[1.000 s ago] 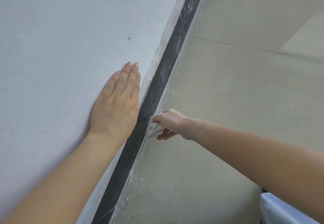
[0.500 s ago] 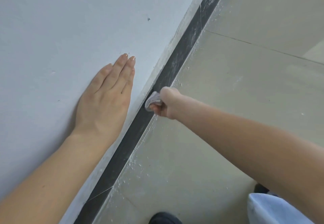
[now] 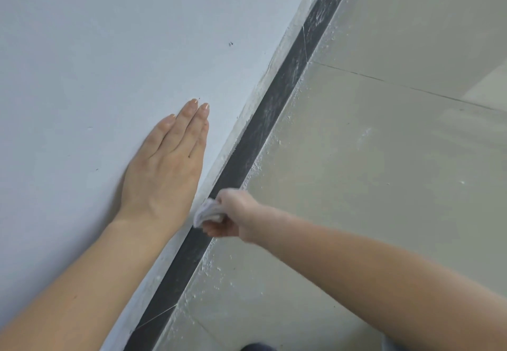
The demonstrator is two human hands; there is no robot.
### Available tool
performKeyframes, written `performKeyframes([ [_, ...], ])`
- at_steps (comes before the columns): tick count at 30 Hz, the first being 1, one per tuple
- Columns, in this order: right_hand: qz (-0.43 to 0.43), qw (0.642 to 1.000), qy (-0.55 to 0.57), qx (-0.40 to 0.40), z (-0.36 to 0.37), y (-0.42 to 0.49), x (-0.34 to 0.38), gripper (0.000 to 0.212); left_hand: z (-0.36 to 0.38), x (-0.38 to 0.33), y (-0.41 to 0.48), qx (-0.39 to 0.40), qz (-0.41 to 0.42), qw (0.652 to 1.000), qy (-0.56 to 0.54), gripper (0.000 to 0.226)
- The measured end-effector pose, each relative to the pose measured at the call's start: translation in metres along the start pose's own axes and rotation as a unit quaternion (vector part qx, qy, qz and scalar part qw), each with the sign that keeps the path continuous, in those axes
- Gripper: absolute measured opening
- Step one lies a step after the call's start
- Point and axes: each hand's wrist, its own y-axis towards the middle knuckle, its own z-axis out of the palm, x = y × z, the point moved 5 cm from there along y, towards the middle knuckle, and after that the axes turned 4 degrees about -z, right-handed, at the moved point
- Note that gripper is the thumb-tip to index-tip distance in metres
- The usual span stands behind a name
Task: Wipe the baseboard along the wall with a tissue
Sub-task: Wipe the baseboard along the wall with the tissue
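A dark baseboard [image 3: 263, 123] runs diagonally from the bottom left to the top right, between the white wall and the floor; it is streaked with pale dust. My right hand [image 3: 236, 213] is shut on a crumpled white tissue [image 3: 205, 212] and presses it against the baseboard, a bit blurred. My left hand [image 3: 167, 169] lies flat on the wall with fingers together, just left of the tissue, holding nothing.
The white wall [image 3: 109, 48] fills the left side. The grey tiled floor [image 3: 384, 172] on the right has white crumbs and dust along the baseboard's foot. A dark shoe tip [image 3: 255, 347] shows at the bottom edge.
My right hand with the tissue has slid back down the baseboard toward me, after going up it half a second ago. My left hand stays flat on the wall.
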Motion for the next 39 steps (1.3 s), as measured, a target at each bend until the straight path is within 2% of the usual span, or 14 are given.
performKeyframes([
  [2, -0.023, 0.996, 0.053, -0.062, -0.023, 0.009, 0.03, 0.03, 0.0, -0.002, -0.001, 0.001, 0.001, 1.0, 0.003, 0.066],
  [5, -0.096, 0.982, 0.075, -0.147, -0.062, 0.006, 0.074, 0.03, 0.001, -0.004, -0.001, -0.001, -0.006, 1.0, -0.009, 0.066],
  [8, -0.174, 0.946, 0.179, -0.204, -0.089, -0.002, 0.087, 0.028, 0.003, -0.006, 0.0, -0.004, -0.016, 1.0, -0.021, 0.066],
  [9, -0.185, 0.939, 0.184, -0.224, -0.094, -0.002, 0.083, 0.022, 0.003, -0.007, 0.0, -0.003, -0.02, 1.0, -0.023, 0.066],
  [11, -0.168, 0.95, 0.098, -0.245, -0.094, 0.005, 0.06, 0.01, 0.003, -0.006, 0.002, 0.004, -0.031, 0.999, -0.037, 0.067],
  [14, -0.088, 0.974, 0.042, -0.206, -0.069, 0.013, 0.004, 0.019, 0.003, -0.006, 0.003, 0.013, -0.035, 0.998, -0.049, 0.067],
  [18, 0.032, 0.996, -0.034, -0.077, -0.023, 0.023, -0.061, 0.012, 0.003, -0.007, 0.003, 0.018, -0.043, 0.997, -0.058, 0.067],
  [21, 0.058, 0.996, -0.073, -0.016, -0.002, 0.028, -0.088, 0.005, 0.004, -0.009, 0.004, 0.007, -0.048, 0.997, -0.064, 0.063],
  [23, 0.044, 0.994, -0.104, 0.005, 0.006, 0.034, -0.091, 0.014, 0.004, -0.009, 0.005, -0.002, -0.05, 0.996, -0.071, 0.06],
  [25, 0.026, 0.993, -0.112, -0.002, 0.007, 0.04, -0.085, 0.025, 0.003, -0.009, 0.006, -0.003, -0.052, 0.995, -0.079, 0.06],
  [28, 0.012, 0.997, -0.069, -0.028, -0.003, 0.045, -0.07, 0.027, 0.002, -0.008, 0.007, 0.004, -0.056, 0.993, -0.103, 0.064],
  [33, -0.039, 0.994, 0.016, -0.101, -0.041, 0.049, -0.031, 0.009, 0.002, -0.009, 0.007, 0.014, -0.056, 0.992, -0.113, 0.064],
  [36, -0.07, 0.987, 0.069, -0.124, -0.062, 0.047, -0.004, 0.018, 0.0, -0.01, 0.007, 0.012, -0.058, 0.993, -0.101, 0.063],
  [39, -0.103, 0.974, 0.125, -0.16, -0.084, 0.042, 0.025, 0.038, -0.001, -0.01, 0.008, 0.008, -0.062, 0.992, -0.108, 0.062],
])
